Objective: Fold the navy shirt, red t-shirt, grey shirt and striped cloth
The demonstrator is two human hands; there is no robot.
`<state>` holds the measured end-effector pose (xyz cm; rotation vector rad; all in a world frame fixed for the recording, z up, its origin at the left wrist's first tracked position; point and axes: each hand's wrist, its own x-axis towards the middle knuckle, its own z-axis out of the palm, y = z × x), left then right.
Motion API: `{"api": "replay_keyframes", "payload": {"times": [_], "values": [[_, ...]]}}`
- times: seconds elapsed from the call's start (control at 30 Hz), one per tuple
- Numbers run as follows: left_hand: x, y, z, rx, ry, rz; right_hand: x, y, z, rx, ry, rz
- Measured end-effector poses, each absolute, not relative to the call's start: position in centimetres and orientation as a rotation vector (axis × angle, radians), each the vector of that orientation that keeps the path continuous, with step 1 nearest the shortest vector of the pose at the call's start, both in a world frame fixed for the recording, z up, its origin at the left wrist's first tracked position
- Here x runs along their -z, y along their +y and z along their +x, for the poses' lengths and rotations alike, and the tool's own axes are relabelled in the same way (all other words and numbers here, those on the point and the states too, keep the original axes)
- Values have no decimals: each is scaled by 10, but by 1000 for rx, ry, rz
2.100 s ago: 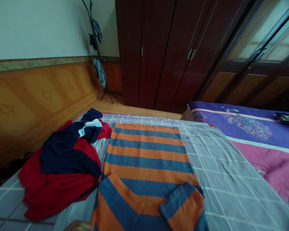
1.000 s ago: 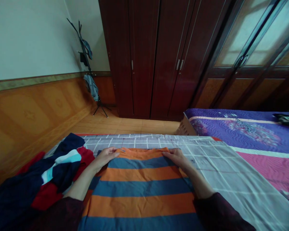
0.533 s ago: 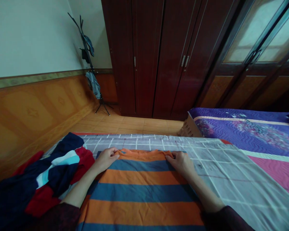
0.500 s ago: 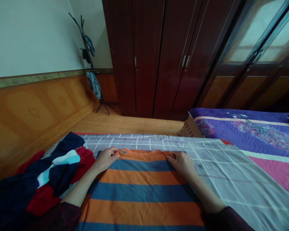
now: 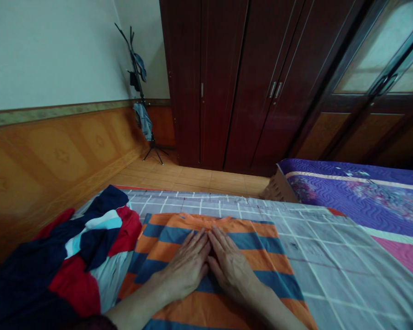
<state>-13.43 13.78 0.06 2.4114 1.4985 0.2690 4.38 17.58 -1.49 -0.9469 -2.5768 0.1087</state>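
Note:
An orange and blue striped shirt [image 5: 206, 309] lies spread on the bed, its neckline toward the far edge. Flat on its upper middle rests my left hand [image 5: 189, 263], fingers stretched out. My right hand [image 5: 229, 259] lies beside it on the cloth, also flat, and the fingertips of both hands meet just below the collar. Neither hand grips the fabric. Some of the stripes are hidden beneath my hands and forearms.
A heap of navy, red and white clothing [image 5: 99, 243] lies to the left on the checked grey sheet [image 5: 330, 256]. A purple flowered bedcover [image 5: 365, 188] is at the right. Beyond the bed stand a dark red wardrobe [image 5: 213, 114] and a coat rack [image 5: 137, 78].
Both hands have let go of the shirt's shoulder areas by the collar and moved inward to its middle, where they now lie flat. The view has shifted slightly left.

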Motion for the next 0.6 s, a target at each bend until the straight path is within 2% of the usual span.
{"api": "replay_keyframes", "payload": {"times": [0.17,0.6], "values": [[13,144,-145,-119,1552,2424,41,191,49,-39,-2603,-991],[16,159,-184,-204,1953,2300,53,219,80,174,-2337,-1295]]}}
